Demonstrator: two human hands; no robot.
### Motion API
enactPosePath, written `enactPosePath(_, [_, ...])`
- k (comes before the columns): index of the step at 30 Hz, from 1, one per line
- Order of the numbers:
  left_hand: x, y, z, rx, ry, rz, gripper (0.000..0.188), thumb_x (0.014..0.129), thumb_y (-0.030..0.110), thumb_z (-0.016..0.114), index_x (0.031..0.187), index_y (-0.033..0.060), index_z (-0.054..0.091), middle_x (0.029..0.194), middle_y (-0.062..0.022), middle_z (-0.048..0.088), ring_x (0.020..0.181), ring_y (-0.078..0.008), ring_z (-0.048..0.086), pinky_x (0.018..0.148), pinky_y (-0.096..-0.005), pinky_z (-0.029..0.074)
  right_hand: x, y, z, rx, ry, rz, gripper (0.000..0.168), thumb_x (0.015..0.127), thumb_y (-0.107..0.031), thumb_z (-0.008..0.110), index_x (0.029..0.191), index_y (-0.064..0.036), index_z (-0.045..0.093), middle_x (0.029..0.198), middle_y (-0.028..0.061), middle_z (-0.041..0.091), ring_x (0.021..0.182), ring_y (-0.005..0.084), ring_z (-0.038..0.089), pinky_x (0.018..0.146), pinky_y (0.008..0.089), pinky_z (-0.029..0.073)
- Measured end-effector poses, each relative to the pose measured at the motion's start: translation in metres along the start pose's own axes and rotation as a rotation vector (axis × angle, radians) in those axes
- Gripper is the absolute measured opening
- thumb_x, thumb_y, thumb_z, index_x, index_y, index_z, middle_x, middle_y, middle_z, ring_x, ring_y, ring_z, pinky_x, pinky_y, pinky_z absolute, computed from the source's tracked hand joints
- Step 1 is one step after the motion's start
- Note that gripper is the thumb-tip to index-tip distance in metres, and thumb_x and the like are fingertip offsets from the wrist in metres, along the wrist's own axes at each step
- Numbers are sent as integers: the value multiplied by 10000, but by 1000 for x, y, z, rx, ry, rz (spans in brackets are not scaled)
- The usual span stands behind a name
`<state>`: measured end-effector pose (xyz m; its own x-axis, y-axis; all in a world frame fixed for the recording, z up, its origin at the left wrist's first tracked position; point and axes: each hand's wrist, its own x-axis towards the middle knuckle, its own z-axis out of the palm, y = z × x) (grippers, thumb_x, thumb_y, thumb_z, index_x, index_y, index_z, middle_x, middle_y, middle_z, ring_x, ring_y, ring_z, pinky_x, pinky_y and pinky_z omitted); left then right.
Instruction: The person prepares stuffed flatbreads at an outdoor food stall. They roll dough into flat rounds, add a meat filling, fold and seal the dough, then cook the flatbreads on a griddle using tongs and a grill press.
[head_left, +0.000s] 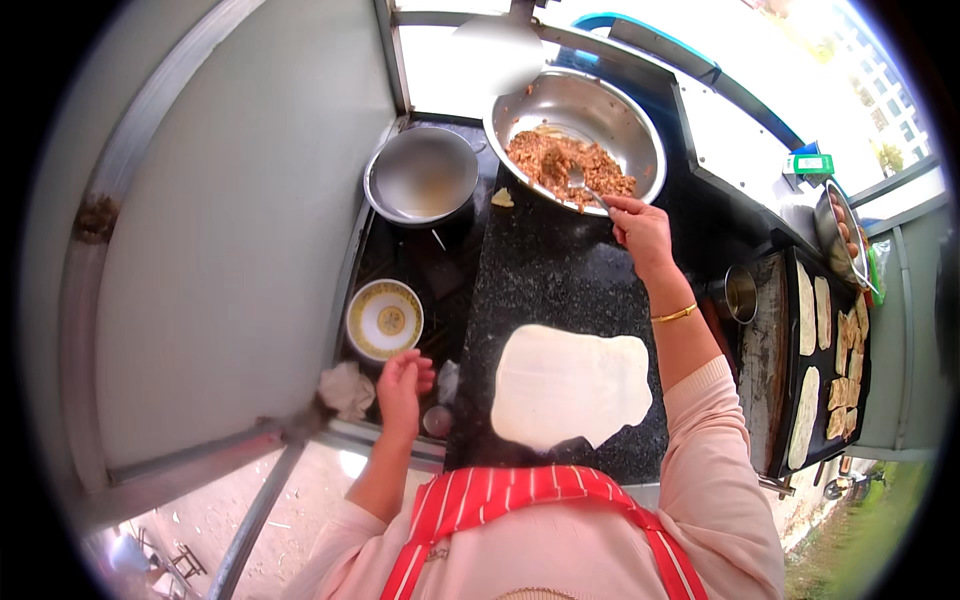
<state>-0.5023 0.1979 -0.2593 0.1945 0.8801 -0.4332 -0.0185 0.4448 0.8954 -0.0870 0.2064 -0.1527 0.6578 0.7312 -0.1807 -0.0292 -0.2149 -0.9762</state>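
My right hand (643, 231) grips the handle of a metal spoon (592, 193). The spoon's bowl rests in a reddish-brown minced filling (541, 159) inside a large stainless steel basin (637, 135) at the far end of the counter. A thin, uneven sheet of rolled dough (571, 386) lies flat on the black speckled stone counter (559, 277) in front of me. My left hand (405, 386) hangs in the air with its fingers loosely curled and nothing visible in them. It is nearest to a white bowl with a yellow patterned rim (385, 320).
A metal pot (367, 184) stands at the back left, its contents blurred. A crumpled cloth (347, 391) lies at the left edge. On the right, a griddle (819, 375) carries flatbreads, beside a metal cup (741, 295) and a bowl of eggs (829, 240). A panel (240, 225) walls the left.
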Motion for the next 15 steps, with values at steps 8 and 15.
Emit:
enactPosePath(8, [-71, -7, -9, -16, 95, 102, 197, 1003, 83, 477, 1164, 41, 582, 1016, -60, 670, 830, -116, 632, 719, -237, 506, -184, 56, -66, -449, 172, -575, 235, 890, -22, 665, 1112, -57, 735, 666, 40, 610, 584, 58, 508, 552, 226, 422])
enactPosePath(15, [-134, -28, 22, 69, 55, 127, 197, 1005, 81, 474, 1161, 52, 592, 993, -42, 680, 836, -98, 628, 724, -228, 490, -261, 144, -91, -640, 133, -450, 209, 885, -75, 658, 1066, -130, 748, 765, 116, 672, 653, 239, 643, 609, 321, 500])
